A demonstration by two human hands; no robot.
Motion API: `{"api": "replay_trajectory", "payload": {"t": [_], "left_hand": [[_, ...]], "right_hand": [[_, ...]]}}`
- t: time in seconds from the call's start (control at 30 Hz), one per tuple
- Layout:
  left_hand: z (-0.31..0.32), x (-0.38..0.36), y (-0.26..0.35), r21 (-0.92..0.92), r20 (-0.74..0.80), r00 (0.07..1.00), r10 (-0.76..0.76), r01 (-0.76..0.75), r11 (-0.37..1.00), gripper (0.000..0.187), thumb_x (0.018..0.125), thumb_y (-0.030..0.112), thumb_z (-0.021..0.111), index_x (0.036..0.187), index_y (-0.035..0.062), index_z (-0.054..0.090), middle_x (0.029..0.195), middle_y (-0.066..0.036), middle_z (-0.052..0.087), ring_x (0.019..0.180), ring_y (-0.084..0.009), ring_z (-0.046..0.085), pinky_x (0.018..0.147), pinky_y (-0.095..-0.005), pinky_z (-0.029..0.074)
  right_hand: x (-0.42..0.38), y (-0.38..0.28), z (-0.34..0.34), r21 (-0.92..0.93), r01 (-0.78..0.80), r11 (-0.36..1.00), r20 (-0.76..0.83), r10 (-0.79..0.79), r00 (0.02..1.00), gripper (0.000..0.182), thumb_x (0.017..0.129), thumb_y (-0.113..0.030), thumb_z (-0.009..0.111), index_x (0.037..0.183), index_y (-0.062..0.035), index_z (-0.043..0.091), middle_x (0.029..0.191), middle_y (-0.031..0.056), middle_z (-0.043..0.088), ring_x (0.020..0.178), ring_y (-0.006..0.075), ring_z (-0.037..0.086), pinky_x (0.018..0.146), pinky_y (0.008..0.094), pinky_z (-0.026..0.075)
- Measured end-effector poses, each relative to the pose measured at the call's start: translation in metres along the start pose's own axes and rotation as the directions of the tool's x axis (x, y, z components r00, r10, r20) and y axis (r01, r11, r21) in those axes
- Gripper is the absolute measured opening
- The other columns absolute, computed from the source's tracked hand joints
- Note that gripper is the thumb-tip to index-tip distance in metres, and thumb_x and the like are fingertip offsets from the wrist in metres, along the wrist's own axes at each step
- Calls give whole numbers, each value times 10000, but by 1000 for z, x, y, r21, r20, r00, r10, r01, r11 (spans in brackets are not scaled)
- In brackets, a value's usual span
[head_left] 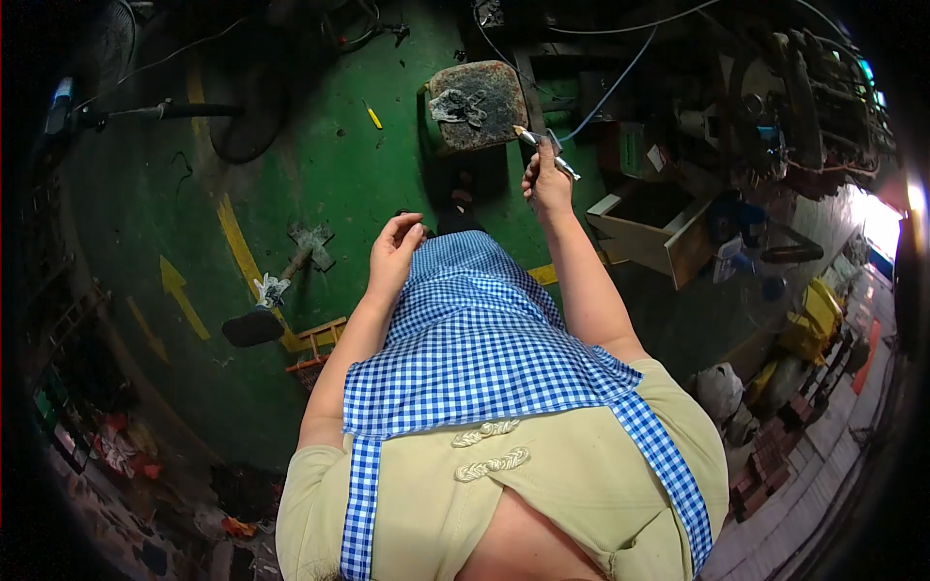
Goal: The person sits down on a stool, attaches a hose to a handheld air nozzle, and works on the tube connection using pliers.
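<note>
Tool of silver metal (531, 137) with tan tip, fitted with a slim blue hose (610, 92): gripped in the clenched fingers of the right hand (549, 187), upper centre of the frame; tip shown at the edge of a square stool with a worn, rust-mottled seat (499, 95). Whether the edge is touched cannot be told. Crumpled greyish-white piece (459, 107): placed on that seat. Left hand (390, 254), centre of the frame: fingers loosely curled; whether anything is grasped cannot be told. Slim yellow implement (373, 118): laid on the green painted floor (320, 145), upper left of centre.
</note>
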State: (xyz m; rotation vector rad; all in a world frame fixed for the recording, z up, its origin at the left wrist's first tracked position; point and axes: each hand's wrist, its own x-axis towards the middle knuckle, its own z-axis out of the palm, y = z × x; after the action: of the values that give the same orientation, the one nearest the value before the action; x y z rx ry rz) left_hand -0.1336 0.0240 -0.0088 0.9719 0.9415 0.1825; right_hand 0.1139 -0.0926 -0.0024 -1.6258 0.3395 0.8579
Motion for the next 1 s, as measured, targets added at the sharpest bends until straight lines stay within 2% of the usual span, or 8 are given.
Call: {"api": "replay_trajectory", "payload": {"t": [0.2, 0.37, 0.43, 0.63, 1.0], "left_hand": [[-4, 1, -1, -27, -22, 1000, -12, 11, 1000, 227, 925, 125, 584, 1122, 12, 583, 969, -40, 619, 872, -104, 583, 784, -241, 480], [-6, -5, 3, -127, -105, 994, -23, 10, 992, 140, 902, 125, 621, 957, 14, 554, 913, -45, 599, 797, -94, 562, 749, -232, 476], [-6, -8, 8, -147, -160, 987, -20, -4, 989, 166, 889, 139, 644, 848, 40, 518, 857, -46, 596, 758, -95, 556, 724, -228, 472], [-19, -12, 3, -218, -173, 984, -31, -7, 976, 132, 900, 151, 634, 855, 52, 559, 775, -19, 611, 719, -84, 558, 706, -213, 465], [-18, -14, 3, -221, -180, 982, -53, 13, 975, 187, 927, 241, 605, 940, 57, 634, 866, -31, 671, 754, -72, 587, 715, -213, 480]], "right_hand": [[6, 0, 4, -28, 24, 999, 2, -24, 1000, 468, 862, -549, 592, 692, -119, 523, 576, -4, 490, 459, 108, 498, 392, 225, 373], [18, 11, 8, -77, 50, 996, -2, -51, 999, 491, 853, -565, 594, 706, -105, 505, 563, -2, 490, 430, 91, 490, 362, 216, 384], [21, 13, 12, -87, 44, 995, 4, -44, 999, 490, 855, -563, 592, 704, -105, 504, 562, -2, 489, 430, 91, 491, 363, 217, 386], [20, 12, 22, -124, 37, 992, 7, -36, 999, 457, 878, -532, 580, 676, -127, 514, 553, -10, 476, 449, 107, 483, 385, 233, 360], [19, 6, 23, -123, 41, 992, 12, -40, 999, 455, 883, -524, 578, 670, -130, 497, 551, -13, 471, 446, 105, 480, 382, 229, 359]]}}
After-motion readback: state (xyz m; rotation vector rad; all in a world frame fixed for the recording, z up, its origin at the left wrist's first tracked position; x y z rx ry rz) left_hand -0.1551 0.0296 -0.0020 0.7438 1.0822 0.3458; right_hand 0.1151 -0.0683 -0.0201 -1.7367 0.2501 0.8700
